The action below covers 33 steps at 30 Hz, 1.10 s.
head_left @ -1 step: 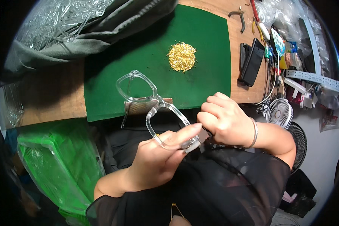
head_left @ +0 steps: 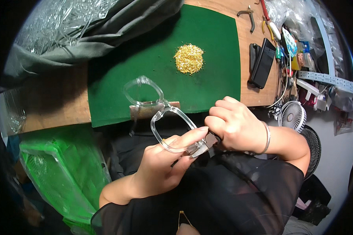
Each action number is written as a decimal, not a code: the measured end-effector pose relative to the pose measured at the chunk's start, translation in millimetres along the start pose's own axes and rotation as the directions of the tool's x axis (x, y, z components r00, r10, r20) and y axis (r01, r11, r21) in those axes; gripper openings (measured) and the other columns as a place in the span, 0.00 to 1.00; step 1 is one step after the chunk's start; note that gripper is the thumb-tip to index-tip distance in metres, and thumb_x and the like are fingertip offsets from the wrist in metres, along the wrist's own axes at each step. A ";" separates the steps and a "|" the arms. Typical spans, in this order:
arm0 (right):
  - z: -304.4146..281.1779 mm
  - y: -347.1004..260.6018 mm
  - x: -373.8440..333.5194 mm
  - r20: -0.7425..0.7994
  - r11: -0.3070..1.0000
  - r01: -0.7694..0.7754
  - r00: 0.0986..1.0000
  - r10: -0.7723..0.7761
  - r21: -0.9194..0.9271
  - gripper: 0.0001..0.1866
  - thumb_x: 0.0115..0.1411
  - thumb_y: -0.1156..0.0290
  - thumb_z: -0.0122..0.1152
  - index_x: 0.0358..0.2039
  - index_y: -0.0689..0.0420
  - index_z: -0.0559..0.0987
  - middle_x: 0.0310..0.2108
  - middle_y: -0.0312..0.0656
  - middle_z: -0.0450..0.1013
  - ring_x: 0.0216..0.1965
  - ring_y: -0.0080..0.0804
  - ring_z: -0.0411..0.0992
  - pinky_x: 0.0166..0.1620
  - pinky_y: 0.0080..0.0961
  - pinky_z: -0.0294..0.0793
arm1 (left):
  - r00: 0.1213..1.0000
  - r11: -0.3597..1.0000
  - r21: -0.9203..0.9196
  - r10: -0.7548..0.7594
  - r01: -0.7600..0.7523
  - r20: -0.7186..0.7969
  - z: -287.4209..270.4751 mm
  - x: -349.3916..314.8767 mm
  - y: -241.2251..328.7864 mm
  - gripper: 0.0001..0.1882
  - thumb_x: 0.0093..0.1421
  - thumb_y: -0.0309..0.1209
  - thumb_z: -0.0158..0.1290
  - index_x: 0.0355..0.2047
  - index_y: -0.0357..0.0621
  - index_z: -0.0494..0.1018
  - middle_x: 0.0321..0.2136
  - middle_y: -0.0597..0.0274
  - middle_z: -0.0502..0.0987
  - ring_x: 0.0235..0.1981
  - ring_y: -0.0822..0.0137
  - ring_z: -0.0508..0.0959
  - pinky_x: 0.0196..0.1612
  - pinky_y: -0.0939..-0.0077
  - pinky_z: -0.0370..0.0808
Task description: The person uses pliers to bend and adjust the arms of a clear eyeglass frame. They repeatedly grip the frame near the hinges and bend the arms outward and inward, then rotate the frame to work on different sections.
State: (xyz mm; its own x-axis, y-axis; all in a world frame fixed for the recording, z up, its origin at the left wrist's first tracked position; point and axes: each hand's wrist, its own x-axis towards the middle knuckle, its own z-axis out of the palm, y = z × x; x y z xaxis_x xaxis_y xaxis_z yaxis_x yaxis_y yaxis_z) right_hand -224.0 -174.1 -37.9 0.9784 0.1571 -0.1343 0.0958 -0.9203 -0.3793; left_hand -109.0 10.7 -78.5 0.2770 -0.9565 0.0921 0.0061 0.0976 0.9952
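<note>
A clear plastic eyeglass frame [head_left: 156, 127] is tilted across the near edge of the green mat. My left hand [head_left: 161, 166] is closed on its near end, fingers and thumb pinching the rim by the hinge corner. Closed in a fist, my right hand [head_left: 233, 127] grips a dark-handled tool with a blocky metal head [head_left: 210, 140]. That head meets the hinge corner beside my left fingertips. Most of the tool is hidden by my fist, so its exact kind does not show. The far lens rim is blurred.
A heap of small gold-coloured parts [head_left: 189, 58] lies on the green mat [head_left: 219, 86]. At the far left, grey cloth [head_left: 102, 45] holds clear frames. Pliers [head_left: 250, 19], a phone [head_left: 262, 64] and fans [head_left: 291, 116] are on the right. A green basket [head_left: 53, 164] stands lower left.
The metal tool head has turned slightly at the hinge corner, showing more of its flat face. The frame's far rim has shifted a little and blurred. Both hands stay nearly in place.
</note>
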 end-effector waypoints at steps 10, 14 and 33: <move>5.3 27.6 2.7 -0.014 0.863 -0.239 0.962 0.274 0.444 0.12 0.48 0.68 0.65 0.29 0.59 0.72 0.25 0.44 0.68 0.31 0.42 0.69 0.35 0.34 0.68 | 0.909 0.552 -0.752 -0.388 0.359 0.150 -20.1 6.3 22.0 0.33 0.58 0.18 0.50 0.62 0.42 0.50 0.38 0.53 0.73 0.31 0.71 0.77 0.36 0.80 0.76; 62.7 39.5 4.9 -0.140 0.842 -0.248 0.925 0.352 0.480 0.11 0.46 0.76 0.62 0.31 0.59 0.73 0.27 0.43 0.69 0.31 0.42 0.69 0.36 0.33 0.68 | 0.918 0.504 -0.803 -0.374 0.318 0.129 -23.9 4.1 19.1 0.33 0.58 0.19 0.50 0.62 0.40 0.51 0.37 0.54 0.73 0.30 0.69 0.77 0.33 0.79 0.76; 79.7 43.2 5.8 -0.235 0.918 -0.370 0.913 0.333 -0.139 0.28 0.42 0.73 0.62 0.47 0.62 0.70 0.44 0.44 0.67 0.38 0.37 0.70 0.42 0.30 0.68 | 0.935 0.955 -0.279 -0.006 -0.099 -0.355 -12.8 1.9 12.3 0.22 0.51 0.10 0.52 0.48 0.28 0.68 0.37 0.49 0.74 0.32 0.67 0.79 0.37 0.78 0.79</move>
State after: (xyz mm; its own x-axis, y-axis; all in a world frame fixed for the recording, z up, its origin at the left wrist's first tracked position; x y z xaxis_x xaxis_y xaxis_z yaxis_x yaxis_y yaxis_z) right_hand -228.8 -184.4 -128.1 0.9684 -0.2470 -0.0342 -0.2491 -0.9531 -0.1716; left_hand -96.1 13.6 -66.5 0.6002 -0.7970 0.0680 0.2461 0.2649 0.9323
